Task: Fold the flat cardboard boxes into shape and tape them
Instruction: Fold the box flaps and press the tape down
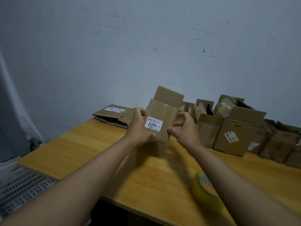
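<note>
Tape roll (pixel 205 190) lies near of the box (pixel 160 121), which the left hand (pixel 140 128) grips while the right hand (pixel 184 128) hovers loose-fingered beside it, so shaping seems underway, flaps next

Place: small parcel-packing room, makeshift rather than commercial.
Walls: plain pale wall (pixel 146 46), scuffed with dark marks.
Worktop: yellow wood-grain worktop (pixel 97 152) set against the wall.
Stock: row of folded cardboard boxes (pixel 236 132) with shipping labels along the back; flattened cardboard boxes (pixel 114 116) stacked at left.
Supplies: roll of clear packing tape (pixel 203 190) near the front edge.
Storage: white perforated plastic basket (pixel 24 186) beside the worktop.
</note>
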